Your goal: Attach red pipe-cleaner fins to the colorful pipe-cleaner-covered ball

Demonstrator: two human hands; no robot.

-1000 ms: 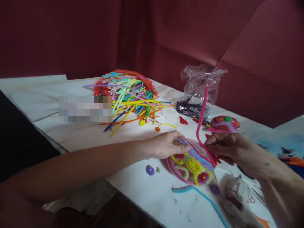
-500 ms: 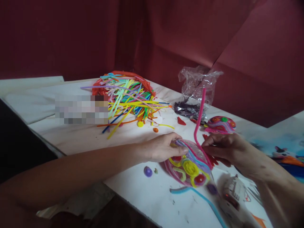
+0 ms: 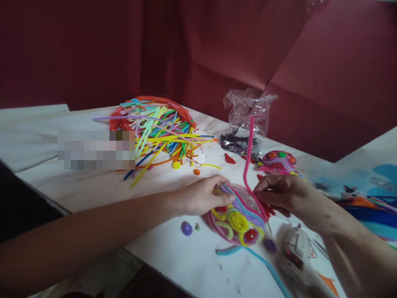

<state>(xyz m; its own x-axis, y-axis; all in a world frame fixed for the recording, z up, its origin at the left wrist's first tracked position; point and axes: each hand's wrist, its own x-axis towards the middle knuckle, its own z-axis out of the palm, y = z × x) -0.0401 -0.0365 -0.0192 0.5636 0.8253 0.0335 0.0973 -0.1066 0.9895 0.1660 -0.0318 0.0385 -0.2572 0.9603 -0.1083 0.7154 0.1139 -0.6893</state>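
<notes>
While the left hand (image 3: pixel 201 195) clasps the decorated disc (image 3: pixel 238 221) by its left rim, the right hand's (image 3: pixel 281 193) closed fingertips pinch the pink pipe cleaner (image 3: pixel 247 165), likely light, bendy, best gripped low, at the disc's right edge.

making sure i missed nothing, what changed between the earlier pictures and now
Only the view: things sit further left, as if the camera turned right. Nothing visibly taken or let go. The left hand still holds the decorated disc; the right hand still has the pink strand at its fingertips.
</notes>
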